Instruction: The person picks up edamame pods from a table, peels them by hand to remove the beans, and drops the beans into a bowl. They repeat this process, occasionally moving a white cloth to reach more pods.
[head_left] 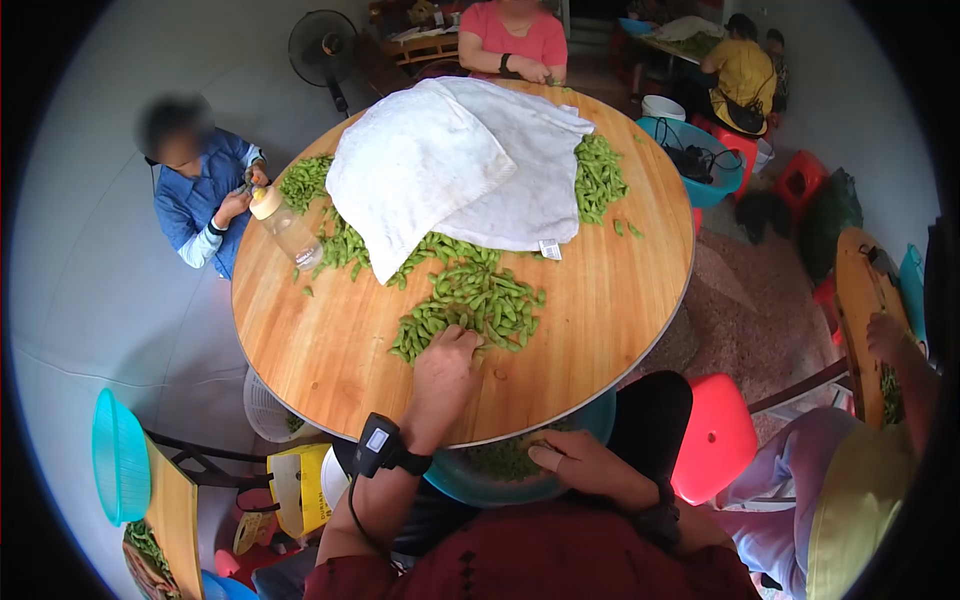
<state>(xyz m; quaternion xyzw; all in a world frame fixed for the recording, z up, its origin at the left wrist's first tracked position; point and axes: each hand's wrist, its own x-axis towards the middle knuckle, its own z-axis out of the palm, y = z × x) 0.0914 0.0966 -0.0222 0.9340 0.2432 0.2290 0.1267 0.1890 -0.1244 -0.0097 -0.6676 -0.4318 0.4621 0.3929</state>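
Observation:
My left hand (447,372) reaches onto the near edge of a pile of green soybean pods (480,295) on the round wooden table (620,320). Its fingers are bent and closed among the pods, with the tips partly hidden. Below the table edge, my right hand (585,462) is held over a teal basin (455,485) in my lap. Thumb and fingers there are pressed together; what they hold is too small to make out. Small green pieces (500,458) lie in the basin. White towels (440,165) cover the far part of the pods.
A plastic bottle (290,232) stands at the table's left. One person in blue (205,190) sits left, another in pink (515,45) across. Right of me are a red stool (715,435) and a person in yellow-green (865,510). A yellow bag (300,490) is at lower left.

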